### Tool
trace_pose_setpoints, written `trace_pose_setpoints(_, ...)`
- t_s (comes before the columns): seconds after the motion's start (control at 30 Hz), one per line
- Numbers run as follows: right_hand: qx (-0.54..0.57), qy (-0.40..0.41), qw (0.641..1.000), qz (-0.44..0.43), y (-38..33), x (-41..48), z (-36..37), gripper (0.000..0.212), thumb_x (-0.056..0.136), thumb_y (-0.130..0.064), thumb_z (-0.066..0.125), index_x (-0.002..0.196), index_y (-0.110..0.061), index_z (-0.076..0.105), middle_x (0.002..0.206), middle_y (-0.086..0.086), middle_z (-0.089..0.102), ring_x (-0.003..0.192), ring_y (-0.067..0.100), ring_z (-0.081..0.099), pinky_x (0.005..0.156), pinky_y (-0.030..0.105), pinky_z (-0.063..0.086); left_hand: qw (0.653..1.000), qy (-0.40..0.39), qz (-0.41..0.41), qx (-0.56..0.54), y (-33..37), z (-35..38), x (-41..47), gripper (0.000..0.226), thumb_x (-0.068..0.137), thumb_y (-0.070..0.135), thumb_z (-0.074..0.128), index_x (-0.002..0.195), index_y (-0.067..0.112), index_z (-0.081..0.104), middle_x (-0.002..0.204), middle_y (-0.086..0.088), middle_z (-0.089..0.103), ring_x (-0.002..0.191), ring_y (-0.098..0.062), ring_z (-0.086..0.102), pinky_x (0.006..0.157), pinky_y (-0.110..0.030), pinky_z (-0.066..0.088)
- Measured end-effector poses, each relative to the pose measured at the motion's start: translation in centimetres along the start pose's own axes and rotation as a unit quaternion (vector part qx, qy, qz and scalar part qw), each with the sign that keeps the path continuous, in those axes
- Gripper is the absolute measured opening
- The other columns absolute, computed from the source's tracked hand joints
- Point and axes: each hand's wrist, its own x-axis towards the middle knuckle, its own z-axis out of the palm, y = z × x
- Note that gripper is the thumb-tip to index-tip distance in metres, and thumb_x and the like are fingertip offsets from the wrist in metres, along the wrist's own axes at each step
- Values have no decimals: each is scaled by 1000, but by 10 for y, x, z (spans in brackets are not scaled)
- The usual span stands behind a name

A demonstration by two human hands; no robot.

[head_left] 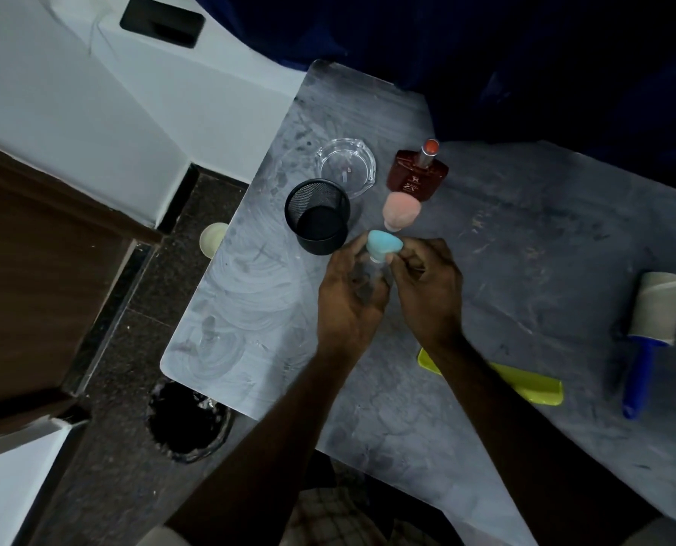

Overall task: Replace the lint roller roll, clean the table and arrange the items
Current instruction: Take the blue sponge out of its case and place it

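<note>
Holding a light blue sponge [383,245] between both hands over the grey, streaky table [525,238] right now: my left hand [350,299] is curled around what looks like a clear stem under it, and my right hand [430,287] pinches the soft rounded-triangle top with its fingertips. Just past it sits a peach sponge [400,208], same puffy matte shape, on a clear stand. To the left of that is a black wire-mesh cup [317,215], round and open on top, and behind it a clear glass ashtray [346,166] with notched edges. A glossy dark red perfume bottle [417,177] stands at the far side, squarish with a metallic cap; there's a pale logo on the front but it's too blurry to read. Way off to the right lies the lint roller [649,336], blue plastic handle, papery beige roll. A flat yellow-green plastic comb [525,382] lies near me, partly under my right forearm.
</note>
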Motion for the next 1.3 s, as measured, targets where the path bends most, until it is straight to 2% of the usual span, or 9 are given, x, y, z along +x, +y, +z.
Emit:
trace_pose_setpoints(0.13,18,-3,1000,3,-2,-2,4,22,93,-19,67,112,-11,71,110,4,62,91,11,67,83,26,59,1000,17,3,-1,1,-3,-1,57,94,28,72,148,24,57,141,3,65,125,-21,70,96,-48,65)
trace_pose_setpoints(0.4,22,2,1000,2,0,-3,5,23,93,-18,69,114,-11,70,113,5,62,93,13,69,84,32,62,1000,3,6,8,1,-5,-1,58,94,24,76,149,25,57,143,10,62,125,-18,69,97,-42,65)
trace_pose_setpoints(0.6,47,-4,999,16,3,-4,-1,32,91,-19,72,122,-14,69,117,2,63,95,6,70,87,18,58,1000,3,-6,-3,8,-8,-8,64,94,29,74,153,18,53,147,3,61,132,-12,65,99,-26,62)
trace_pose_setpoints(0.7,47,11,999,25,9,-11,-10,34,89,-16,73,123,-17,68,117,2,63,95,7,70,87,20,58,999,17,-15,-23,8,-15,-22,63,94,19,75,153,16,53,147,2,62,132,-14,66,94,-20,60)
trace_pose_setpoints(0.8,64,31,997,40,22,-26,-27,33,87,-11,73,119,-16,70,112,2,65,93,7,70,85,9,54,999,19,-28,-31,6,-20,-46,60,95,-3,71,148,18,56,141,3,66,127,-17,69,91,-24,63)
trace_pose_setpoints(0.93,52,33,996,62,43,-61,-62,28,87,-9,71,113,-17,71,107,1,63,88,10,71,79,2,49,996,-77,-26,36,10,-15,-73,49,91,11,69,138,21,65,129,5,71,116,-19,72,90,-39,65)
trace_pose_setpoints(1.1,37,35,992,117,73,-113,-105,32,85,0,66,113,-15,71,105,2,62,85,5,66,74,3,50,915,-287,80,273,24,18,-86,62,85,34,68,146,28,60,141,6,62,128,-15,61,101,-36,59)
trace_pose_setpoints(1.2,14,50,991,126,88,-136,-124,27,86,1,67,111,-9,72,104,2,64,82,6,65,72,-1,47,843,-333,143,398,25,43,-87,64,86,36,71,148,30,58,150,3,57,136,-21,57,96,-38,59)
trace_pose_setpoints(1.3,26,57,985,160,100,-151,-133,25,86,0,68,109,-10,72,100,-5,64,83,13,70,72,13,56,799,-347,152,466,24,60,-87,59,90,37,72,147,31,60,153,3,53,135,-22,57,92,-43,61)
